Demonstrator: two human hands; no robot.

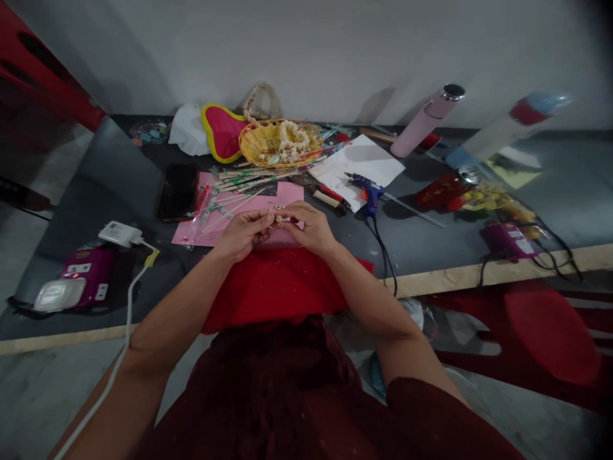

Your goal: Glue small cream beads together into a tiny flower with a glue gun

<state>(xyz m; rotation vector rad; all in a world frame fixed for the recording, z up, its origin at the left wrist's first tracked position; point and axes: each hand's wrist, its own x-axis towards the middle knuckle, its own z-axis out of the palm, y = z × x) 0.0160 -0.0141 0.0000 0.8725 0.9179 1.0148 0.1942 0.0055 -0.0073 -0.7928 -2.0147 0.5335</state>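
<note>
My left hand [245, 234] and my right hand [313, 229] meet over the near edge of the pink paper [230, 211]. Between their fingertips is a small cream flower-like piece [278, 218], pinched from both sides; its details are too small to tell. Beneath my hands a red cloth [282, 284] hangs over the table edge. Several thin sticks with green bits [239, 182] lie just beyond. Right of my right hand are red-and-black pliers [328, 195] and a blue glue gun [370, 193] with a glue stick [414, 211] in its back.
A yellow wicker basket [253, 144] of cream pieces stands at the back. Left are a phone [178, 191], a white charger [119, 234] and a purple power strip [98, 262]. A pink flask [426, 121], a red can [443, 190] and another purple power block [512, 241] stand right.
</note>
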